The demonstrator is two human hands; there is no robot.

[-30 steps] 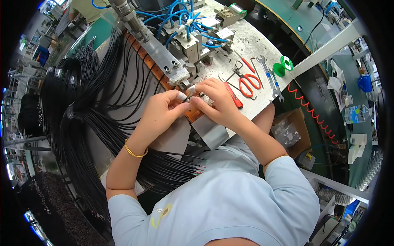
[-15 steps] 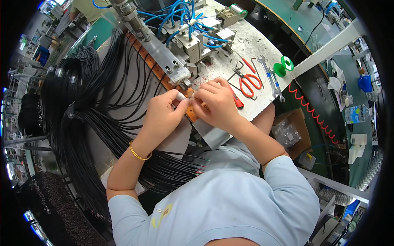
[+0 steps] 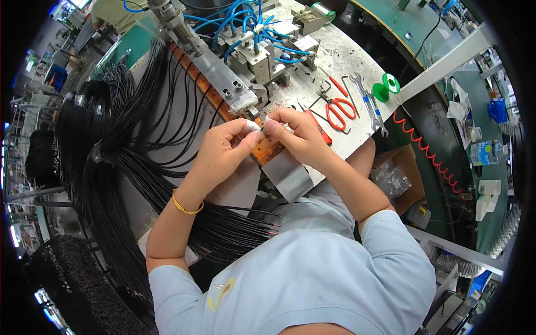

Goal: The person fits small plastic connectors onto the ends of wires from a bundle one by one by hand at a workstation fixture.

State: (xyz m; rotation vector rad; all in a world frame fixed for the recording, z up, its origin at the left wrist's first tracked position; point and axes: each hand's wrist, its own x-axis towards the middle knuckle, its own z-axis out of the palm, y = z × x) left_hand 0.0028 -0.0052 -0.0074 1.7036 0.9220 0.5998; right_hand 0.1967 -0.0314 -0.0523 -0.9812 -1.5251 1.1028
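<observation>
My left hand (image 3: pixel 220 153), with white tape round a fingertip, is pinched closed just in front of the metal press head (image 3: pixel 243 103). My right hand (image 3: pixel 303 138) pinches close beside it, thumb against forefinger, also with something white at the fingertip. Whatever lies between the fingers is too small to name. Both hands are over the orange-brown slotted rail (image 3: pixel 270 152), which runs under the press arm. Black cables (image 3: pixel 162 128) fan out from a thick bundle to the rail's left side. A loose sheaf of black cables (image 3: pixel 229 231) with reddish ends lies under my left forearm.
Right of my hands on the white tabletop (image 3: pixel 340 53) lie red-handled pliers (image 3: pixel 339 114), a red-handled tool (image 3: pixel 321 131), wrenches (image 3: pixel 368 106) and a green spool (image 3: pixel 385 88). Blue air tubes (image 3: pixel 240 22) crowd the machine. An open carton (image 3: pixel 410 173) stands low at right.
My right hand has turned and shifted slightly right, its fingers less bunched, showing more of the rail. My left hand stays nearly in place, still pinched.
</observation>
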